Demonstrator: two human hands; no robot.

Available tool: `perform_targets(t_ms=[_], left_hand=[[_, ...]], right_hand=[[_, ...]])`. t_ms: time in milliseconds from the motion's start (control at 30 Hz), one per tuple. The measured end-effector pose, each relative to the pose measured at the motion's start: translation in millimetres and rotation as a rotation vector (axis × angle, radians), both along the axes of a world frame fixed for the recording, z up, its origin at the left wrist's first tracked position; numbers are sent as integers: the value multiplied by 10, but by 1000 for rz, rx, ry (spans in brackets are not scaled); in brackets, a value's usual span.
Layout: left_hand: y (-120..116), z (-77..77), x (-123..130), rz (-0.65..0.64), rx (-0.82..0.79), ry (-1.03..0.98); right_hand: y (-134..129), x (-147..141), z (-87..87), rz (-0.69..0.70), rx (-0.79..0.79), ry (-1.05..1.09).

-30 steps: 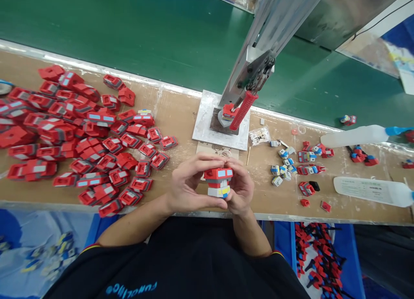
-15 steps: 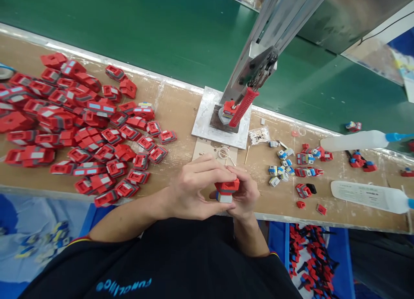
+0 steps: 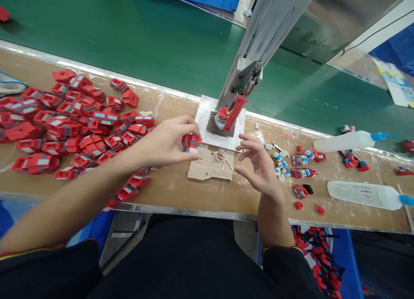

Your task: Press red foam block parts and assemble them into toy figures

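Between the thumb and fingers of my left hand [image 3: 173, 140] is a red and grey block piece [image 3: 192, 143] with a white and blue lower part. It is held just left of the press base. My right hand [image 3: 257, 163] is apart from it, fingers spread, holding nothing, over the table right of a torn cardboard sheet [image 3: 207, 167]. A loop of pale string [image 3: 221, 157] lies on the cardboard. Behind it stands a metal press with a red handle [image 3: 236, 113], and a red piece [image 3: 224, 113] sits beneath it on the white base plate [image 3: 202, 111].
A large heap of red pieces [image 3: 64, 124] covers the table's left side. At the right are small blue and white pieces [image 3: 282, 164], several red pieces and two bottles [image 3: 346, 140] [image 3: 362, 194]. A blue bin [image 3: 349, 256] of red and black parts stands below the front edge.
My hands have moved apart and forward. My left hand has carried the red and grey piece up and left; my right hand has let go of it and opened.
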State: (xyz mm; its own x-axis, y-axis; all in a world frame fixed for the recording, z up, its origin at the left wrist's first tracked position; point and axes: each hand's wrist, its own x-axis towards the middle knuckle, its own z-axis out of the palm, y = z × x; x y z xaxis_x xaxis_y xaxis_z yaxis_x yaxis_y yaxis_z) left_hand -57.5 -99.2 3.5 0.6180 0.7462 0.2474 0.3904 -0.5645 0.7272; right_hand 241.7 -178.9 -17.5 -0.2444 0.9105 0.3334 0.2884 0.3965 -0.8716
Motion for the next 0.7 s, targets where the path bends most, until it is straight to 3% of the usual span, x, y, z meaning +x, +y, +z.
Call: perform_targets(t_ms=[200, 333, 400, 500, 567, 700], left_hand=[[842, -106, 416, -231, 10, 313], [1099, -133, 647, -364, 38, 376], [1146, -133, 679, -368, 45, 381], [1181, -131, 653, -357, 25, 348], [1196, -132, 601, -356, 4, 305], [1188, -115, 429, -402, -96, 147]], right_hand=[[581, -152, -70, 67, -136, -56], [508, -178, 8, 114, -71, 22], [373, -168, 180, 141, -5, 108], [304, -194, 606, 184, 132, 274], [427, -243, 955, 205, 178, 336], [930, -322, 1549, 172, 216, 321]])
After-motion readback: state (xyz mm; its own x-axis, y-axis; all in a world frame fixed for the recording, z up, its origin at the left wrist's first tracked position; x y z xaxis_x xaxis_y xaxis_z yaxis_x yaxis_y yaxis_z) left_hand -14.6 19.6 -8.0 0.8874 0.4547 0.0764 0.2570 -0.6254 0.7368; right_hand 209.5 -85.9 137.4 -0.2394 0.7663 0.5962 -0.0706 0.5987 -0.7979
